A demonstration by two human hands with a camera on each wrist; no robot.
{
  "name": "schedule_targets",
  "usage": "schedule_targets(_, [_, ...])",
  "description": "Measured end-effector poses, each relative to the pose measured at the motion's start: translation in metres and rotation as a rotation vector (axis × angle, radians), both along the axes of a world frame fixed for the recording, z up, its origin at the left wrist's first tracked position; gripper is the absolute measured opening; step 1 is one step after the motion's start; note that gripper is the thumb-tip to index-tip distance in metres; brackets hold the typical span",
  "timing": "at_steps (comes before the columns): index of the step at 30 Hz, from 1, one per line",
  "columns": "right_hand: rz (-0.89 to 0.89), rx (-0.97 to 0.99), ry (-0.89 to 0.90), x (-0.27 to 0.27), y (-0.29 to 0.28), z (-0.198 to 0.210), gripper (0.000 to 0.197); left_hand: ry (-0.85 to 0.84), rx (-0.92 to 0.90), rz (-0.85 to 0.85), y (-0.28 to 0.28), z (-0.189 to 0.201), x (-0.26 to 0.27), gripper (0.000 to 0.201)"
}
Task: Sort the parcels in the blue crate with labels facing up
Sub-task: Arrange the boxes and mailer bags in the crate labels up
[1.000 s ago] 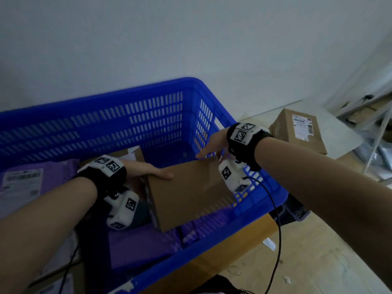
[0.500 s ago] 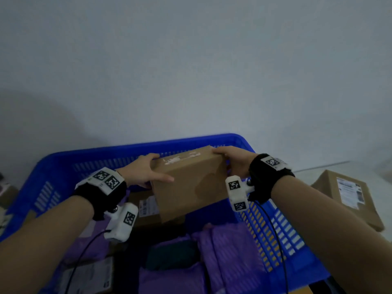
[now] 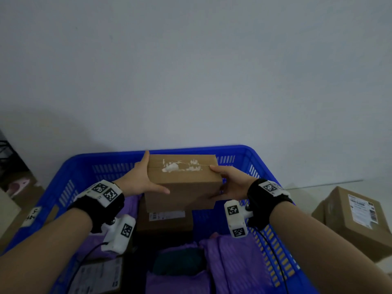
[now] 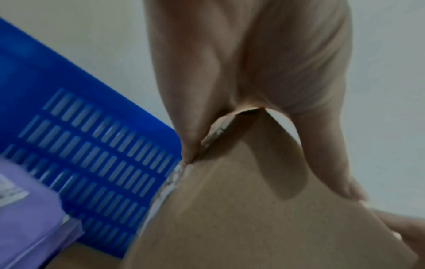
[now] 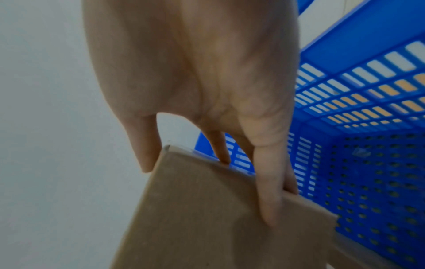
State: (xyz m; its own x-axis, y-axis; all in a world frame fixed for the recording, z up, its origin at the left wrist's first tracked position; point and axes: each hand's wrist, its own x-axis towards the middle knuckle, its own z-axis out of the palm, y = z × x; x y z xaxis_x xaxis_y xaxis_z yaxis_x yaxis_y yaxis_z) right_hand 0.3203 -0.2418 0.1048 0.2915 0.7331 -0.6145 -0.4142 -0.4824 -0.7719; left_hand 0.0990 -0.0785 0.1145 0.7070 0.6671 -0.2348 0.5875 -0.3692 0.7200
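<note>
Both hands are on the cardboard box (image 3: 182, 183), held up over the blue crate (image 3: 263, 166) — left hand (image 3: 137, 183) and right hand (image 3: 231, 187) each grip an end, no label showing on top. Below it, another box (image 3: 165, 219) already sits label-up, but the purple mailer bags (image 3: 233, 257) look unsorted — plenty left, I'd say.

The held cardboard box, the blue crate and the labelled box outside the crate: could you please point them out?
Held cardboard box (image 3: 182, 185), head view: its near face.
Blue crate (image 3: 80, 166), head view: far left wall.
Labelled box outside the crate (image 3: 347, 228), head view: top face beside its label.
</note>
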Motion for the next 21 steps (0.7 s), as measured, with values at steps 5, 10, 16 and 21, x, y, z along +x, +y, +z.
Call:
schedule_targets(5, [0.020,0.091,-0.022,-0.015,-0.005,-0.005,0.049,-0.417,-0.563,0.119,0.000,-0.004,-0.013,0.076])
schedule_targets(10, [0.024,0.145,-0.015,-0.017,-0.018,-0.012,0.052,-0.399,-0.653,0.173,0.000,-0.016,-0.029,0.048])
schedule_targets(16, [-0.121,0.182,-0.016,-0.014,-0.027,-0.024,0.054,-0.423,-0.616,0.297,-0.008,-0.035,-0.035,0.020])
schedule_targets(21, [-0.050,0.179,-0.054,-0.025,-0.027,-0.029,0.034,-0.515,-0.592,0.335,-0.014,-0.044,-0.037,0.042])
